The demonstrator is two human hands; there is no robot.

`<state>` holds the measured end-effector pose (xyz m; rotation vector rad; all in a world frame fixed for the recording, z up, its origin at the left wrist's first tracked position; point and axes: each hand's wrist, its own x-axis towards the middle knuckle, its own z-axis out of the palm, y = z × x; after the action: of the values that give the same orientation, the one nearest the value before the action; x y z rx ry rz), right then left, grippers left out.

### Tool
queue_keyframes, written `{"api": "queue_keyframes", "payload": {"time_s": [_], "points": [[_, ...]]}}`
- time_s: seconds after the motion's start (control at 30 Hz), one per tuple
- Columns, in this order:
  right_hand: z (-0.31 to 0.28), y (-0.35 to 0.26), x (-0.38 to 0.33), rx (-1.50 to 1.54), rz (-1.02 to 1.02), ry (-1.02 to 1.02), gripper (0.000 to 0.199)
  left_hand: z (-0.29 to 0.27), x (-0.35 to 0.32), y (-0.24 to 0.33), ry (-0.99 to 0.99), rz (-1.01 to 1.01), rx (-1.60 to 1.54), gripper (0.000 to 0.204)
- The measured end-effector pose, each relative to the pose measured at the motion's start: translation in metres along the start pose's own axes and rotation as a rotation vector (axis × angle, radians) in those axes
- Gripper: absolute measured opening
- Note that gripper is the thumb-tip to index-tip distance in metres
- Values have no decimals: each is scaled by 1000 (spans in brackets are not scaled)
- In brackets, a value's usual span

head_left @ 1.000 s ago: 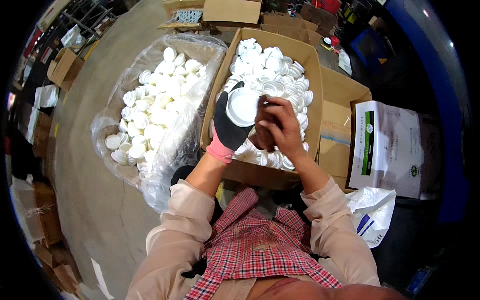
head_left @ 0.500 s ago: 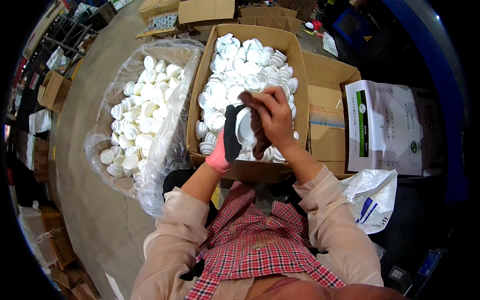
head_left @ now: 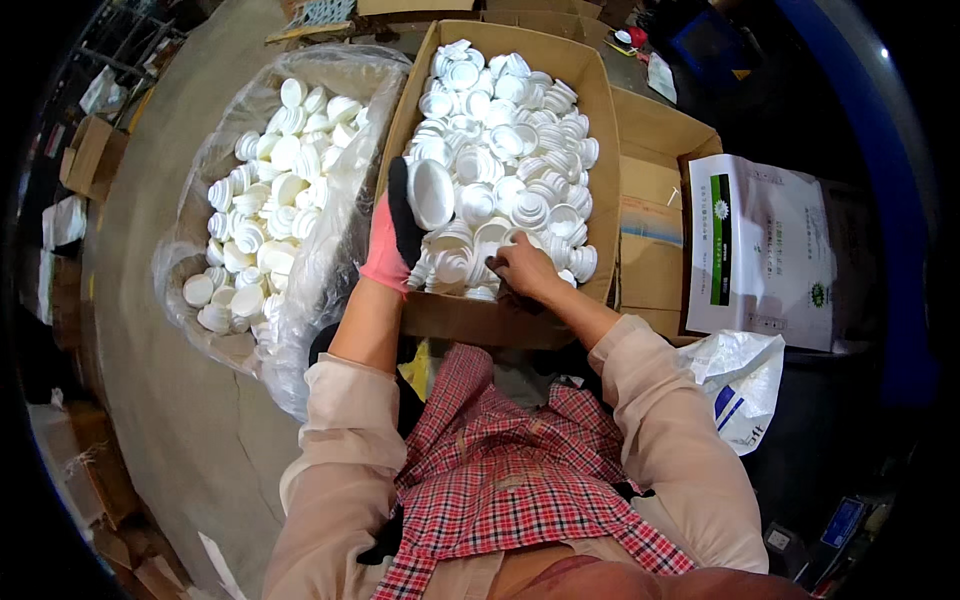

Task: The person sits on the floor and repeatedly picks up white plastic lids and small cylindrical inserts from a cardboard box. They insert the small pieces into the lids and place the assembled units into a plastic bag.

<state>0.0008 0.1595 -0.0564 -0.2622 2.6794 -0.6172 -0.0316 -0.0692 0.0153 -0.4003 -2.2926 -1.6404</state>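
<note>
Head, left grip (head_left: 395,225) extended, right grip (head_left: 525,267) curled

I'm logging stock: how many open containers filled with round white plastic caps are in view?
2: the container lined with clear plastic sheeting on the left, and the brown cardboard box beside it in the middle. Others may be hidden.
</note>
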Motion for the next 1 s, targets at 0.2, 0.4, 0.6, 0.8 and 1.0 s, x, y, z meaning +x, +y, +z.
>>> {"api": "queue_keyframes", "payload": {"time_s": [0.2,0.4,0.6,0.8,1.0], "points": [[9,12,13,-171,58,-36,22,7,8,-12,-60,-428,-22,54],[-73,-47,-23,312,-384,221,16,16,-1,-7,-89,-643,-556,58],[-89,-80,-45,595,-663,386,12,28,-8,16,-206,211,-335,75],[-101,-80,-47,752,-428,582,19,46,-15,14,-158,82,-289,67],[-107,-49,-44,319,-597,523,16,37,12,28,-325,-802,-1595,64]]}}
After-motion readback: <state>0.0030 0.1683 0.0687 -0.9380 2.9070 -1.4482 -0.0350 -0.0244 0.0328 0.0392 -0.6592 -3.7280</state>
